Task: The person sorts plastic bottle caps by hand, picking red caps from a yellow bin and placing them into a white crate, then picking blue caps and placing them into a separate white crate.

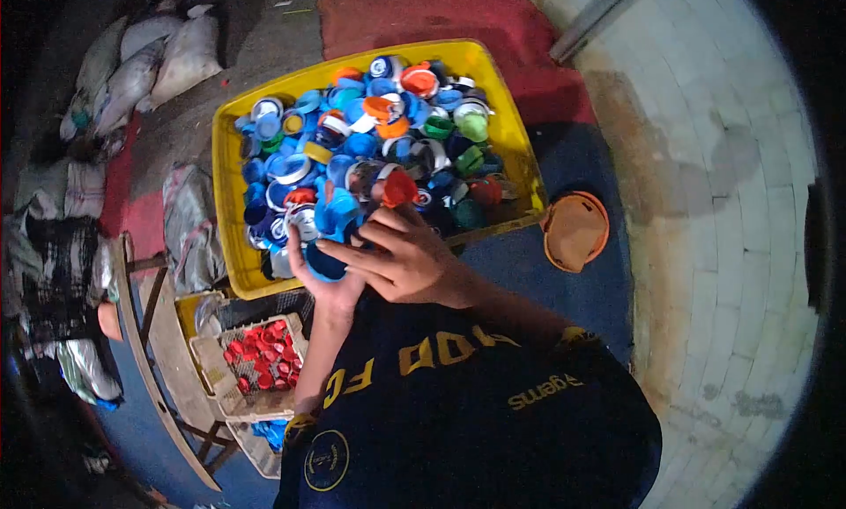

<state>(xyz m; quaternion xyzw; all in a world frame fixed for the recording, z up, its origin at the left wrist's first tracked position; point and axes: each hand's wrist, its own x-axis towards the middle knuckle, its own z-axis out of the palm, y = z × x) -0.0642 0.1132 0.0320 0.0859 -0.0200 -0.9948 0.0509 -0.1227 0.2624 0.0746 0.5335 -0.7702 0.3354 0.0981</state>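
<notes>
My left hand (324, 284) is turned palm up with its fingers curled around a blue plastic cap (326, 264). More light blue caps (337, 214) sit just above it, at the fingers of both hands. From the right, my right hand (404, 258) reaches across with bent fingers, their tips at the blue cap in my left palm. A red cap (400, 189) shows just beyond the right knuckles. Both hands are over the near edge of a yellow tub (227, 200) heaped with mixed plastic caps (359, 145); my right thumb is hidden.
A crate (295, 322) of red caps (264, 355) stands at lower left, with blue caps (271, 432) in another container below. A wooden bench frame (154, 359) is beside it. An orange bowl (577, 231) lies right of the tub, near a tiled wall (731, 209). Sacks (185, 59) lie upper left.
</notes>
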